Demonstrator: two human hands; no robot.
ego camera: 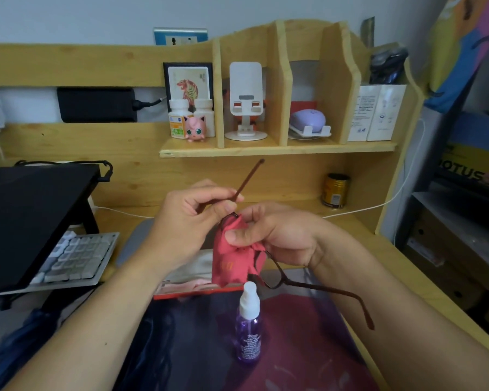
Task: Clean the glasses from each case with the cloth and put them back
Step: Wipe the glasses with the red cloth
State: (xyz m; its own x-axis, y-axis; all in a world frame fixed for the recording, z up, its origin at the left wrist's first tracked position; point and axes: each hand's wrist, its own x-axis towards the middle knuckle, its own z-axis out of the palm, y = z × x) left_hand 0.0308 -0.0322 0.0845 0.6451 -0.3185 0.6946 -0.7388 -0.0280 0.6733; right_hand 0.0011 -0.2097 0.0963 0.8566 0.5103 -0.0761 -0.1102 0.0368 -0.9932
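A wooden desk (pixel 359 232) with a built-in shelf (pixel 277 149) fills the view. At left a black riser (pixel 31 215) stands over a grey-and-white keyboard (pixel 76 261); a dark desk mat (pixel 294 348) covers the near surface. On the shelf stand a white phone stand (pixel 246 100), two white boxes (pixel 376 112) (print too small to read), two white pill bottles (pixel 178 118) and a pink round-eared figurine (pixel 194 131). A gold can (pixel 335 190) sits under the shelf. At far right a box reads "OTUS" (pixel 460 172), partly cut off.

Above the mat, the left hand (pixel 187 218) pinches one temple of the brown-framed glasses (pixel 277 273), that arm pointing up and away. The right hand (pixel 274 235) presses the red cloth (pixel 232 255) around one lens between thumb and curled fingers; the other lens and temple hang free toward the right. Directly below them stands a purple spray bottle (pixel 248 331) with a white cap, its label unreadable. Behind it lies an open red case (pixel 192 283), partly hidden by the cloth.
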